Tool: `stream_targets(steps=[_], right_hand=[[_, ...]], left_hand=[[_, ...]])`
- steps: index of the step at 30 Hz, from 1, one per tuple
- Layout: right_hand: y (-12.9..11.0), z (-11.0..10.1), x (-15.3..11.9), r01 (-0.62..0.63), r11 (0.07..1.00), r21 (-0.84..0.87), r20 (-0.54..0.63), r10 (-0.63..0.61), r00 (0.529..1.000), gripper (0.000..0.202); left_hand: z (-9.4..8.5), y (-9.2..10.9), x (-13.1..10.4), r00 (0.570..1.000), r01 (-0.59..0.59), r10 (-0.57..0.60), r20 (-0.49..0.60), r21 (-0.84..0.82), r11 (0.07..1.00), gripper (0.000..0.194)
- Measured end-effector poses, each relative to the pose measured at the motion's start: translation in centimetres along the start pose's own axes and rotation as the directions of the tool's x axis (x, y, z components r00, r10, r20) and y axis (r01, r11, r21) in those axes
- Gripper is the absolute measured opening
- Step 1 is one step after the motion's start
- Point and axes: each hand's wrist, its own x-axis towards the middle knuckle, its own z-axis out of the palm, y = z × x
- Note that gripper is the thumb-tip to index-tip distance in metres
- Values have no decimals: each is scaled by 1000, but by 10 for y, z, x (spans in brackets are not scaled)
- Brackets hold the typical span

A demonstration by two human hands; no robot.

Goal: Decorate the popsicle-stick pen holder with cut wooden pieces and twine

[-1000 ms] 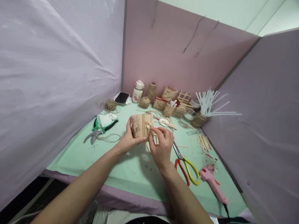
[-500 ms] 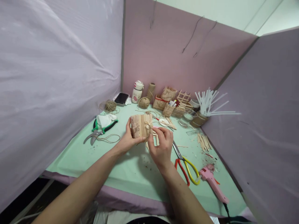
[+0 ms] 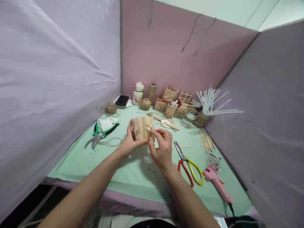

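A small box of pale craft sticks [image 3: 143, 123], with flower-like wooden ornaments on its side, is held above the table. My left hand [image 3: 130, 142] grips it from the left, thumb along the lower edge and fingers round the far side. On the box's right part, my right hand [image 3: 163, 147] has its index fingertip against a flower ornament [image 3: 149, 126] and its thumb near the bottom edge. Scissors [image 3: 182, 155] with red and yellow handles lie open beside my right hand. A pink glue gun [image 3: 218, 183] rests farther right.
Green-handled pruning shears [image 3: 98, 136], a white cloth [image 3: 106, 123] and a twine ball [image 3: 111, 109] lie left. Along the back stand a bottle [image 3: 138, 95], stick-built boxes [image 3: 161, 104], a glass bowl [image 3: 190, 118] and a jar of white glue sticks [image 3: 203, 120]. Fabric walls enclose the table.
My right index finger has moved up onto the flower ornament from the box's lower right side. The box stays in my left hand. The whole view has shifted slightly.
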Motion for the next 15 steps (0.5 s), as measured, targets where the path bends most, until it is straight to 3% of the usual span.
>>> stream_targets(steps=[15], right_hand=[[0,3,-4,2,997,76,-53,3,999,19]], left_hand=[[-1,-5,4,999,11,-15,-44,-79,997,126]])
